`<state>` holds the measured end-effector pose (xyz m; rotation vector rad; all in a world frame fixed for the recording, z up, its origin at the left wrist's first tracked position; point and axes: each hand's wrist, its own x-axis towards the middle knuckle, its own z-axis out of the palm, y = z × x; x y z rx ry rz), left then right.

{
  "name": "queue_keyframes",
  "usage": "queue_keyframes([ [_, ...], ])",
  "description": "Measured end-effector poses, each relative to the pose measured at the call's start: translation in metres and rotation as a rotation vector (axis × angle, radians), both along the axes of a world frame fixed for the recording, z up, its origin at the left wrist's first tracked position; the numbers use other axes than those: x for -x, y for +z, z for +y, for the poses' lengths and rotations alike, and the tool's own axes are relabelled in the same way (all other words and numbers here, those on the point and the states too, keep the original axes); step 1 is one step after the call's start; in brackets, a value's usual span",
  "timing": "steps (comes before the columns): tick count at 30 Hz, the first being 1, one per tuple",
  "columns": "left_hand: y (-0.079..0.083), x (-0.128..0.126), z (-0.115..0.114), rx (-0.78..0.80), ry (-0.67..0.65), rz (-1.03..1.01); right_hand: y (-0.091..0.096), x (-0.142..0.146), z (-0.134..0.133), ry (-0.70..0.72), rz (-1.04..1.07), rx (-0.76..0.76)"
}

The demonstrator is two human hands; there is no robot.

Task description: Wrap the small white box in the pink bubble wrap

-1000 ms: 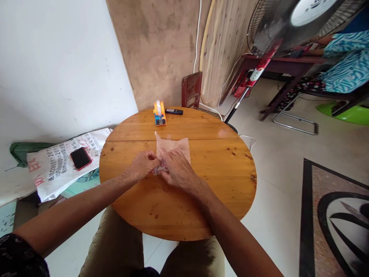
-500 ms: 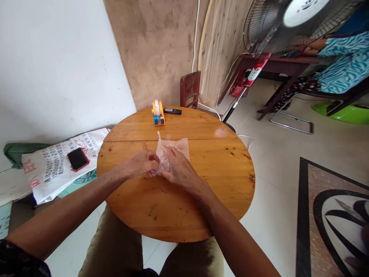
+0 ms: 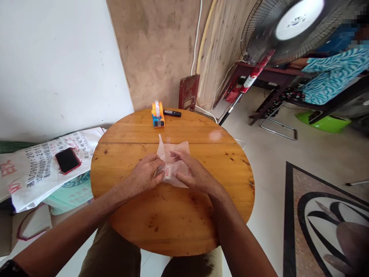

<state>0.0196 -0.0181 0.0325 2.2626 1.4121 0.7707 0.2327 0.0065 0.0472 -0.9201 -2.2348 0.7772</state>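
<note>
A translucent, pinkish sheet of bubble wrap (image 3: pixel 182 147) lies on the round wooden table, its upper left corner standing up. On it sits a small clear packet (image 3: pixel 168 171) with red print, partly covered by the wrap. My left hand (image 3: pixel 147 169) is closed round the left end of the packet and wrap, fingertips partly hidden. My right hand (image 3: pixel 197 172) is open over the right side of the wrap, thumb and fingers apart, fingertips close to the sheet. Beyond the wrap stands an orange and blue tape dispenser (image 3: pixel 157 115) with a roll of clear tape.
A black remote-like device (image 3: pixel 172 113) lies beside the dispenser. To the left, a phone (image 3: pixel 68 160) rests on printed white sacks (image 3: pixel 37 165). A standing fan (image 3: pixel 296 23) and a seated person in a patterned top (image 3: pixel 331 77) are at right. A red chair (image 3: pixel 188 91) stands behind the table.
My right hand has lifted off the packet and moved right, its fingers spreading. My left hand has turned from a pinch at the wrap's edge to a wider hold. The view has shifted slightly.
</note>
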Motion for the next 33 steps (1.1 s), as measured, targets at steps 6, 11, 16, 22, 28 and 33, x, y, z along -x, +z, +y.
queue_keyframes([
  [6, -0.013, 0.000, 0.005, -0.076, -0.045, -0.066, -0.005, -0.009, 0.017, -0.348, 0.033, 0.019],
  [11, -0.016, 0.003, 0.009, -0.003, -0.073, -0.068, 0.002, -0.016, 0.010, -0.518, -0.081, 0.017],
  [16, -0.011, 0.002, 0.006, 0.038, -0.065, -0.058, 0.006, -0.018, -0.017, -0.641, -0.198, 0.110],
  [22, -0.015, 0.003, 0.004, -0.106, -0.072, -0.068, -0.007, -0.006, -0.035, -0.685, -0.328, 0.280],
  [28, -0.025, 0.005, 0.006, -0.263, -0.093, -0.096, -0.013, 0.007, -0.027, -0.697, -0.295, 0.321],
  [33, -0.028, 0.004, 0.006, -0.312, -0.087, -0.082, -0.014, 0.013, -0.020, -0.694, -0.337, 0.324],
])
